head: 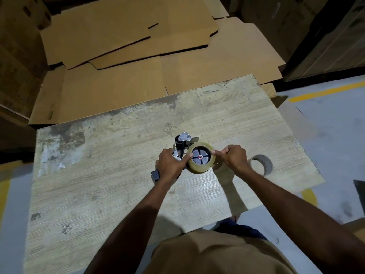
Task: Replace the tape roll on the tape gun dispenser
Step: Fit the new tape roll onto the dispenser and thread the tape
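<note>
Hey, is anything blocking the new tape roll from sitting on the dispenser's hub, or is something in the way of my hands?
Nothing visible is in the way. The clear tape roll already sits around the tape gun's black hub, with the left hand and right hand pinching its rim. The empty cardboard core lies apart, to the right on the table.

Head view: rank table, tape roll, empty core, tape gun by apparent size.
1. Table
2. Tape gun, partly hidden by the left hand
3. Tape roll and empty core: too alike to rank
</note>
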A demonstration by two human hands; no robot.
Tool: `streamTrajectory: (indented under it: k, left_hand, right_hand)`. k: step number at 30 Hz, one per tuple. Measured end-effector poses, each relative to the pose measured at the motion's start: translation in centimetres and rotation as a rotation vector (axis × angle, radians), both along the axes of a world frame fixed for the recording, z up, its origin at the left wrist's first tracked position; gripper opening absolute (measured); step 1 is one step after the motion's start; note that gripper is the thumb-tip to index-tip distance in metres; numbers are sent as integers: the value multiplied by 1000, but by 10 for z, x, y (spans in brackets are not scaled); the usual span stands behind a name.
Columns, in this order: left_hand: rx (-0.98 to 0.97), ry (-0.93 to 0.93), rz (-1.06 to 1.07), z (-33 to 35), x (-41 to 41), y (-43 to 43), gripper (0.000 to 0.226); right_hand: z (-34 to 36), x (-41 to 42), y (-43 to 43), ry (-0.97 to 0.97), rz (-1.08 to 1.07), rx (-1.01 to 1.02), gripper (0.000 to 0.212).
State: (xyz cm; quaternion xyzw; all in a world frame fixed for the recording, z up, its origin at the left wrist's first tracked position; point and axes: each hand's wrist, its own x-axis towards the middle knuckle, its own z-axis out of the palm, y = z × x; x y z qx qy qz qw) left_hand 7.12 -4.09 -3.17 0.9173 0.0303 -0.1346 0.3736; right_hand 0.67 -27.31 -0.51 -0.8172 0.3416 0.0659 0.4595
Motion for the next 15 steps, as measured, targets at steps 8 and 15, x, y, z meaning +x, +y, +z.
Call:
streamTrajectory:
  k: [8, 15]
  left_hand:
    - [45, 85, 48, 4, 7, -6, 97]
    - [51, 106, 47, -7, 11, -2, 105]
  right_hand:
    - [-1, 8, -4, 79, 11, -41, 44]
    - [-5, 6, -8, 64, 50, -27, 48]
